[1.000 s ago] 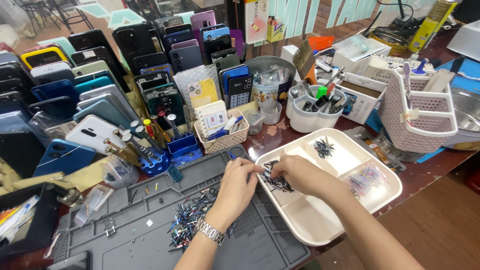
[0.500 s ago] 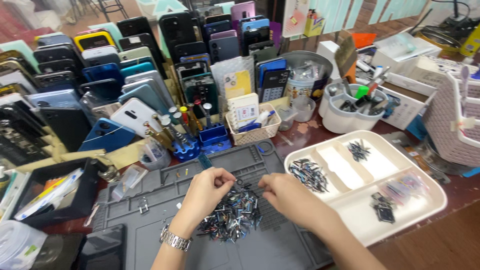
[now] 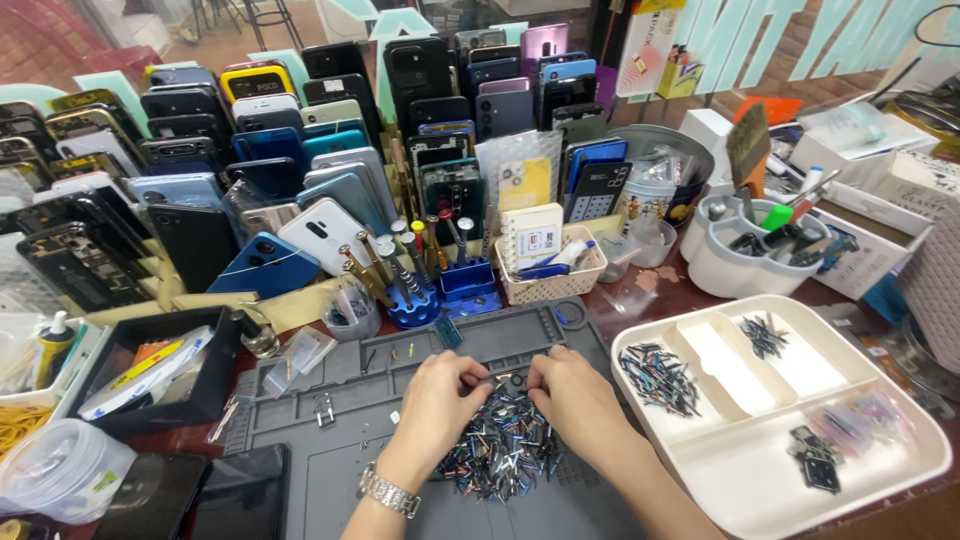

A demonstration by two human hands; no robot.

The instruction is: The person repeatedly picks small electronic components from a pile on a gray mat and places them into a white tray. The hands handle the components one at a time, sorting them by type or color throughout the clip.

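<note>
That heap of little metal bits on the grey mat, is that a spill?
It looks loose, not spilled: the pile of small metal parts lies unsorted on the grey work mat between both hands, while the white divided tray holds tidier groups.

Your left hand [image 3: 437, 400] and right hand [image 3: 572, 400] cover the far part of the pile of small metal parts [image 3: 500, 455]; single pieces are too small to identify. The grey mat [image 3: 330, 440] is cut off at its near edge, and your fingertips' grip is hidden.
</note>
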